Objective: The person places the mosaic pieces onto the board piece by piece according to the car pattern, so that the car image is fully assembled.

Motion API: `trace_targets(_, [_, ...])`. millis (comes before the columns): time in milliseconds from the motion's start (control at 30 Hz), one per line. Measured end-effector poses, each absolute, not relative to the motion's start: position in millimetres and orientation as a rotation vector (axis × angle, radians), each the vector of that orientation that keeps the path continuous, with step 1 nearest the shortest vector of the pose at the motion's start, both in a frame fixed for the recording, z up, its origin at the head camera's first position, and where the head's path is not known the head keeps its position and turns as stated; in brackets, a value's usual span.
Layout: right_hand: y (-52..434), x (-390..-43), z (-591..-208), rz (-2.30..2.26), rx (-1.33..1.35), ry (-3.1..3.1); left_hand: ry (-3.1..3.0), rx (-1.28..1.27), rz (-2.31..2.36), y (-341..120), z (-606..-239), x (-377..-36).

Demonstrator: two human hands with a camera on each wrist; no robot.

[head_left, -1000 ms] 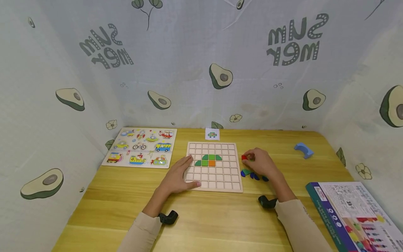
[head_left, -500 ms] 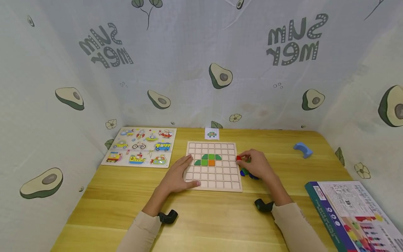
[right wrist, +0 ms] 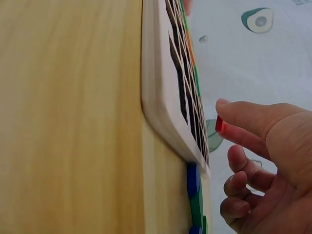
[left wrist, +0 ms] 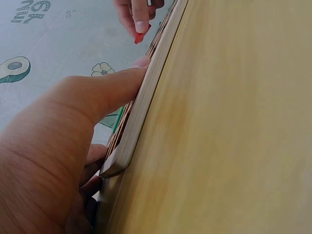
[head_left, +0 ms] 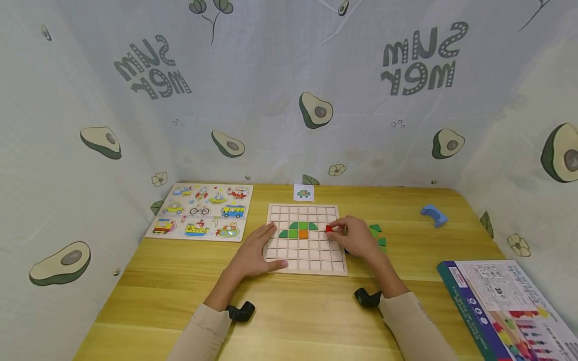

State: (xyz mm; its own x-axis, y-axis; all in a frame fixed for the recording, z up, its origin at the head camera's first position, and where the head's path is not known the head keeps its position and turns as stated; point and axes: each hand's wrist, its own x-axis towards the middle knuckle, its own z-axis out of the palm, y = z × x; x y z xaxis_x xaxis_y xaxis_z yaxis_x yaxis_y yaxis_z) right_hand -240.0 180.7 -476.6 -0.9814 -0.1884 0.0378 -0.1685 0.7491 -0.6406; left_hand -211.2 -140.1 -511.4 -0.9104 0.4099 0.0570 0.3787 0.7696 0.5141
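Head view: right hand (head_left: 356,236) pinches red piece (head_left: 329,228) over grid board (head_left: 275,250).

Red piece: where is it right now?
In the head view the red piece is pinched in the right hand over the right side of the grid board, right of the orange tile.

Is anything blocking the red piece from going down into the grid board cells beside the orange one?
Nothing visible. The right hand pinches the red piece just above the grid board; the cells right of the orange piece look empty. The left hand rests at the board's left edge.
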Motion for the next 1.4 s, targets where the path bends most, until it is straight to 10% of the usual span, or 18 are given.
trace_targets(1400, [141.4, -241.2, -484.0, -1.115, -0.353, 2.85, 2.913, 0.656, 0.815, -140.1, -509.9, -211.0])
